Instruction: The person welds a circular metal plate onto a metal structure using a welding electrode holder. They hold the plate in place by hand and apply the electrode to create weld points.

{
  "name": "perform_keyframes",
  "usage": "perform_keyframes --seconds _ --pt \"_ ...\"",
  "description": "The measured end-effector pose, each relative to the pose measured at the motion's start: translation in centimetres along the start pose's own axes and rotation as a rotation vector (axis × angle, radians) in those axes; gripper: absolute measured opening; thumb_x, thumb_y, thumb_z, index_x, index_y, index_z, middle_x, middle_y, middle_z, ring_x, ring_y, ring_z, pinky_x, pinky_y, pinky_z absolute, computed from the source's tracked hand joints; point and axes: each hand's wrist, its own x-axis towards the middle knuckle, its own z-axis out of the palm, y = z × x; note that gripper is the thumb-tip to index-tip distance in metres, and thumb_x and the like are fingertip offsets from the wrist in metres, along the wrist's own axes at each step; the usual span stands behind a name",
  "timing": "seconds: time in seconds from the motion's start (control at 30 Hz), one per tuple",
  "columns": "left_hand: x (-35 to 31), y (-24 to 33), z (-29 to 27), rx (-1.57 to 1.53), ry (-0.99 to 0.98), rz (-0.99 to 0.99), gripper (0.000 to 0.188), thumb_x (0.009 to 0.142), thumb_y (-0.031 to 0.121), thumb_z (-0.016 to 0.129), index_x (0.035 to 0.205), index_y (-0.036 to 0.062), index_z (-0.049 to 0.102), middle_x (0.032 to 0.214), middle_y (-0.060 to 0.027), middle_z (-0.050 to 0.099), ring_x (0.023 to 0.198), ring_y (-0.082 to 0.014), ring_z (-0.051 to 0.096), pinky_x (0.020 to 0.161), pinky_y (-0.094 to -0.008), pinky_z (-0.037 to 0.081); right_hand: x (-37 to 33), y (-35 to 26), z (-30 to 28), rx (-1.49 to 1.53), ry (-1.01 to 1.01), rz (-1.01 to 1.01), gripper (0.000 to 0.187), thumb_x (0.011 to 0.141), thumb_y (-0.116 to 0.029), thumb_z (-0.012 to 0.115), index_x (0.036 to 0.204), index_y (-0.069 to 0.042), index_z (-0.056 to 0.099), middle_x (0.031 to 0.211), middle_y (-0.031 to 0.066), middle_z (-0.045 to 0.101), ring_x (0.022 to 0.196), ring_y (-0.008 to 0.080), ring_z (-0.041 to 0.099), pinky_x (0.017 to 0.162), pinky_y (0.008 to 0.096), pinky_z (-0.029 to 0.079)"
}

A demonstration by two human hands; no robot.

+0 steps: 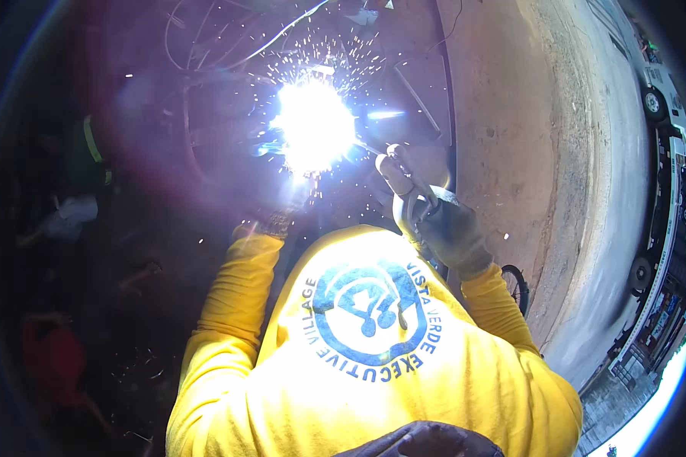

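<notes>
The right hand (450, 228), in a dark glove, is being kept closed around the handle of an electrode holder (404, 183). The holder is being pointed up and to the left, its tip being directed at the arc (314, 126). The arc is being seen as a white glare with sparks being thrown above it; the workpiece under it is being washed out and cannot be made out.

The left hand (278, 213) is being held just below the arc, also gloved. It is being overexposed by the glare, so whether it is open or closed cannot be told, nor what it is touching.

Both arms are being covered by yellow sleeves (236, 297) of a yellow shirt with a round blue print on the chest.

Dark metal bars (419, 99) are being seen lying just right of the arc, on the ground. Thin wires (206, 46) are being seen looping above and to the left of it. A truck (663, 107) is being seen well apart, at the right rim.
</notes>
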Motion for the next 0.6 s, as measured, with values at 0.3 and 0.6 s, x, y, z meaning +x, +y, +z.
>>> perform_keyframes --seconds 0.3,0.6 --pt "3.6 2.7 -1.1 -0.284 0.095 0.020 0.058 0.092 0.020 0.072 0.141 0.0023 0.047 0.135 -0.0156 0.055 0.121 -0.0289 0.057 0.099 -0.0435 0.053 -1.0 1.2 1.0 0.579 0.173 -0.100 0.056 0.087 -0.026 0.074 0.132 0.002 0.056 0.103 0.0164 0.072 0.095 0.0247 0.073 0.083 0.0345 0.057" --pt "3.3 1.5 1.2 -0.911 0.039 -0.347 0.083 0.081 0.026 0.085 0.145 0.0010 0.038 0.137 -0.0155 0.051 0.127 -0.0275 0.053 0.108 -0.0405 0.046 -1.8 0.3 -0.1 0.405 0.121 -0.047 0.059 0.083 -0.026 0.078 0.132 0.000 0.057 0.109 0.0189 0.073 0.100 0.0297 0.073 0.088 0.0366 0.057"
